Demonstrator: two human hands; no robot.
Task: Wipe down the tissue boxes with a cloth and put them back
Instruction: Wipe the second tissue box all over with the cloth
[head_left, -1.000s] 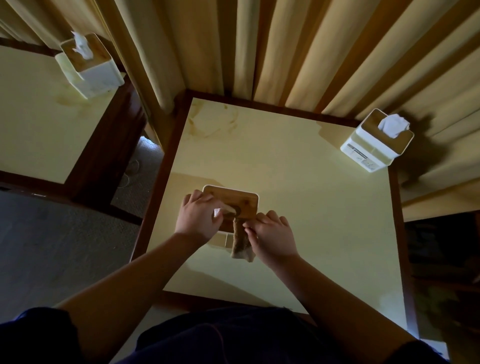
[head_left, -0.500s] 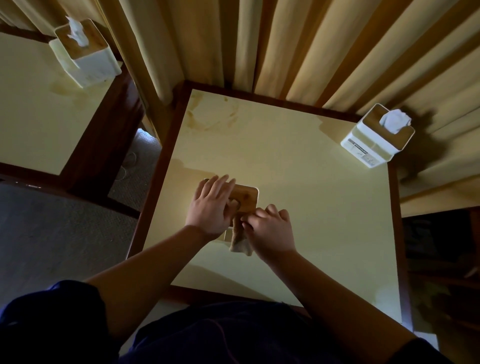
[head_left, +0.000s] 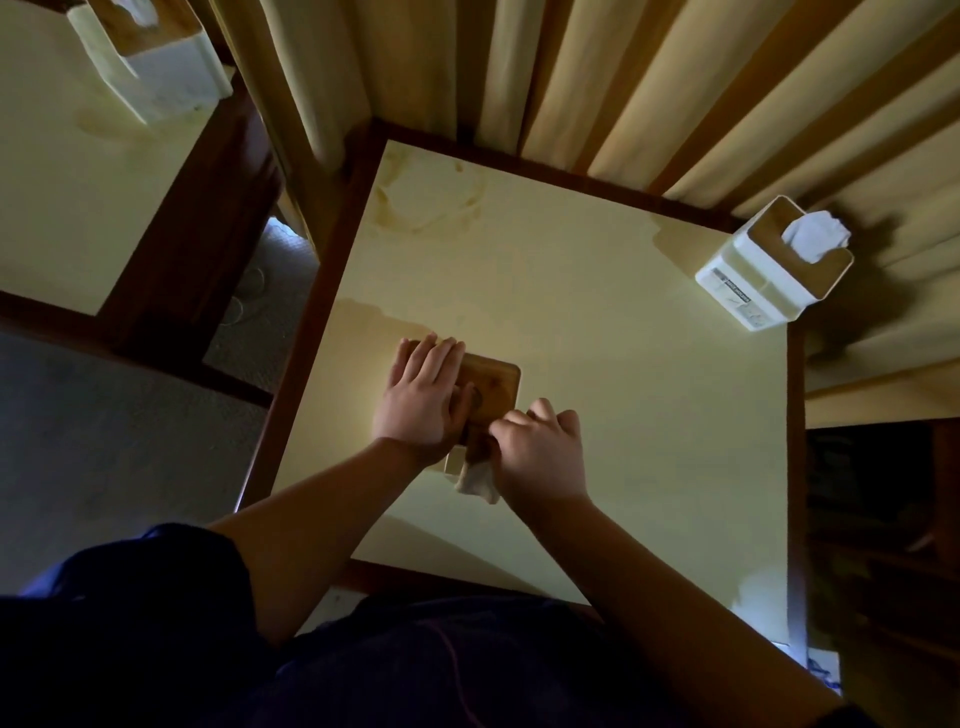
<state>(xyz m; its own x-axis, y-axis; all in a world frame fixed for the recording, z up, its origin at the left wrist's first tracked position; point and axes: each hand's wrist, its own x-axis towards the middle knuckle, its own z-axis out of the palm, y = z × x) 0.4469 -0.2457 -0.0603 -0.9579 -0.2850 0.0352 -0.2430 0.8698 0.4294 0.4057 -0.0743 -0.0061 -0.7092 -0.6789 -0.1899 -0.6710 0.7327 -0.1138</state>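
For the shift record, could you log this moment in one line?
left hand flat on tissue box | right hand grips cloth | stage: wiping

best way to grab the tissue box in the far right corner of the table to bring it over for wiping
Grip the far tissue box by its two plain white side walls, coming down from above with fingers straddling the wooden lid. It stands upright on the table corner with a tissue sticking out of the top, so a top-centre grab would crush that, and curtains crowd its far side.

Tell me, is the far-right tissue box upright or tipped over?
Upright: the tissue box stands on its base, tissue poking from its top.
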